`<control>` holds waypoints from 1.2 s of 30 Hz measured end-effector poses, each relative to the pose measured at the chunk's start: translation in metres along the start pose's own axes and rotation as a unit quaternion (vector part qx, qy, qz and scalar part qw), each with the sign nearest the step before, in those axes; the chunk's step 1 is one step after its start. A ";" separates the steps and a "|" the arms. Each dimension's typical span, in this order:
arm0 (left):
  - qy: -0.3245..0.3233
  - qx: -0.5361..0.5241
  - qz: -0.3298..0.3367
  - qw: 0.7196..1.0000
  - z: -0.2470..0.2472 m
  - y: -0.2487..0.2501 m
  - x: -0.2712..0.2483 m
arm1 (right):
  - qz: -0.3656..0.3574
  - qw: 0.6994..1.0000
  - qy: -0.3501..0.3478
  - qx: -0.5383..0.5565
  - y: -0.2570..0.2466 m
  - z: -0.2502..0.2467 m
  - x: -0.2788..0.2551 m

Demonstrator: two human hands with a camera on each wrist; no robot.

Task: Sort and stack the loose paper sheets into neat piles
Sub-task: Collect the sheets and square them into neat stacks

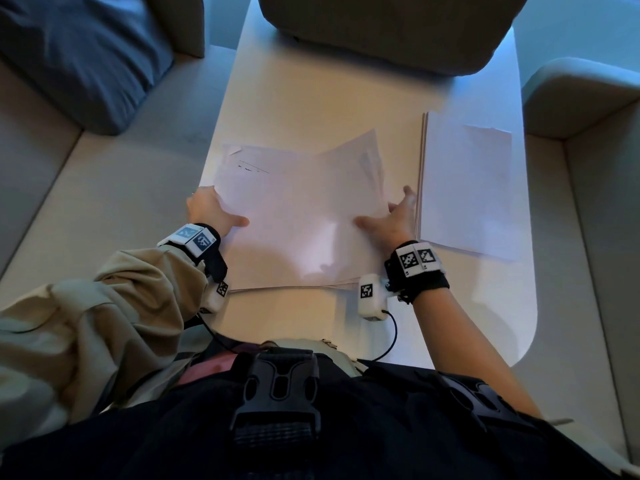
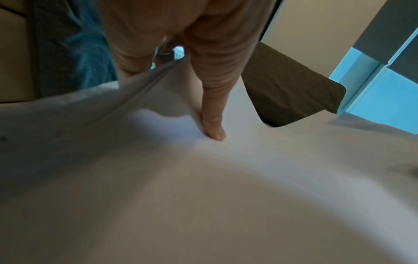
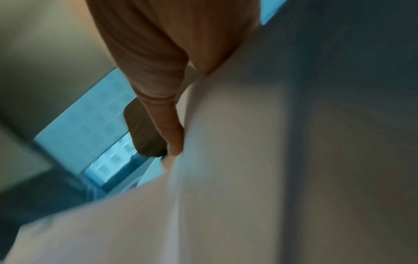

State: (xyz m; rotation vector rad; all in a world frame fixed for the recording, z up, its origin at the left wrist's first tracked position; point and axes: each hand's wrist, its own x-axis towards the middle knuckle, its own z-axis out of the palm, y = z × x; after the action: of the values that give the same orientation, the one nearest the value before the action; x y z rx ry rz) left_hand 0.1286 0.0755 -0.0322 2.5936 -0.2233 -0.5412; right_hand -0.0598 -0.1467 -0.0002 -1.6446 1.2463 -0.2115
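Observation:
A bundle of white paper sheets (image 1: 298, 216) is held between both hands over the pale table (image 1: 311, 98). My left hand (image 1: 211, 213) grips its left edge, thumb on top and fingers underneath; the left wrist view shows the thumb (image 2: 212, 114) pressing the sheets (image 2: 135, 160). My right hand (image 1: 394, 216) grips the right edge, where several sheets fan upward; the right wrist view is blurred, with a thumb (image 3: 172, 135) against paper (image 3: 226, 160). A neat pile of sheets (image 1: 464, 188) lies on the table to the right, with a smaller sheet on top.
Beige sofa seats flank the table, with a blue cushion (image 1: 79, 53) at the far left. A dark grey cushion (image 1: 391, 26) lies over the table's far end. A cable (image 1: 391, 337) runs from the right wrist camera to my body.

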 end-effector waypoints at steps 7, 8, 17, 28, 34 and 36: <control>-0.010 -0.049 0.003 0.999 -0.003 -0.015 0.017 | -0.049 0.988 -0.129 0.071 -0.006 -0.026 -0.005; -0.010 -0.083 0.001 0.996 -0.003 -0.019 0.019 | -0.064 0.984 -0.136 0.093 -0.005 -0.031 -0.005; -0.018 -0.333 0.120 0.935 -0.033 0.015 0.007 | -0.128 0.944 -0.182 0.242 -0.013 -0.074 -0.011; 0.056 -0.404 0.184 0.894 -0.062 0.050 -0.015 | -0.245 0.950 0.006 0.193 -0.038 -0.069 -0.025; 0.055 -0.428 0.209 0.878 -0.087 0.058 -0.021 | -0.267 0.933 0.024 0.241 -0.058 -0.079 -0.027; 0.035 -0.421 0.204 0.883 -0.086 0.051 -0.019 | -0.235 0.942 0.020 0.240 -0.054 -0.075 -0.022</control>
State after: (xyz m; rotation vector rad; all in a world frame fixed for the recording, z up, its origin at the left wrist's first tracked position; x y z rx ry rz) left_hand 0.1440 0.0722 0.0684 1.6471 -0.3943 -0.2875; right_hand -0.0849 -0.1767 0.0860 -1.4771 0.7283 -0.7853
